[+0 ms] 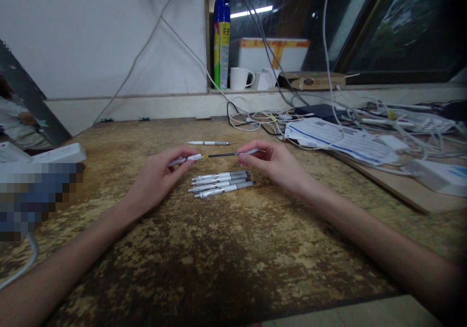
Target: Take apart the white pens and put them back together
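I had a pen apart between my two hands, just above the worktop. My left hand pinched the white barrel between thumb and fingers, its open end toward the right. My right hand gripped the grey tip section in the same way, thumb against fingertips. Between them ran the dark refill, nearly level, with a yellow part at its left end by the mouth of the barrel; how far it reached inside, I could not tell. Its other end met the grey section at my right fingertips.

Nearer to me than the refill, several white-and-grey pens lay side by side in a close bundle, grey ends to the right. One lone pen lay on the far side of my hands, pointing the same way.

To the right, a printed sheet lay near a tangle of cables. Beyond the worktop, a spray can with a blue cap stood upright on the window ledge, just beside a white mug.
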`<state>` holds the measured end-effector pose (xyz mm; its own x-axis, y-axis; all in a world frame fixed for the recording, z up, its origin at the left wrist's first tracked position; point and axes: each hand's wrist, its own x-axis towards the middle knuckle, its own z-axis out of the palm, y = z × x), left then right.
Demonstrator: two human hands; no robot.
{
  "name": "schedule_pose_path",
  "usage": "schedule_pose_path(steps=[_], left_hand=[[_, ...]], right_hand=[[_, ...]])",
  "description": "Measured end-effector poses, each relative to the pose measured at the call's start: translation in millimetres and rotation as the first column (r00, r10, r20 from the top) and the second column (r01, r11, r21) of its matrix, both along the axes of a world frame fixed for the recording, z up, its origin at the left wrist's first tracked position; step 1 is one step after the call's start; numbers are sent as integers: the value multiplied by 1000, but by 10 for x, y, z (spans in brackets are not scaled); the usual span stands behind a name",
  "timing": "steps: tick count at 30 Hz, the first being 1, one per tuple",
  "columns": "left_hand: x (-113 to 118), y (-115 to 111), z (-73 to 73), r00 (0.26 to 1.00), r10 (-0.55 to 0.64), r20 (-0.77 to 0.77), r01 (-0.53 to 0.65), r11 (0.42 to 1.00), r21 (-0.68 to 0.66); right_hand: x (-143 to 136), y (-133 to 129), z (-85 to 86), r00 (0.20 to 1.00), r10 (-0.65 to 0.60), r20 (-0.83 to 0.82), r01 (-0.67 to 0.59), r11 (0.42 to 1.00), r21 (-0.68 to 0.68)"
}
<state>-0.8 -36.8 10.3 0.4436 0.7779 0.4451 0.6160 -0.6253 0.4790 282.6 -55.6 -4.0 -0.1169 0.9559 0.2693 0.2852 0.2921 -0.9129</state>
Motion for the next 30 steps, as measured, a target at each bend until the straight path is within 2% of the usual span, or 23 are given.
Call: schedule_pose_path(steps=[9,19,30], left_hand=[[-12,15,-12,1000,3,-11,-3,1000,1],[-52,58,-13,999,16,-49,-16,1000,-9],[-103,75,-27,996,21,-87,-22,1000,-6]], right_hand=[[-18,-30,31,1000,16,-23,-16,1000,-7],[-33,-37,60,978,20,-206,-36,996,-78],[-37,-30,44,981,-7,-196,-14,994,-107]])
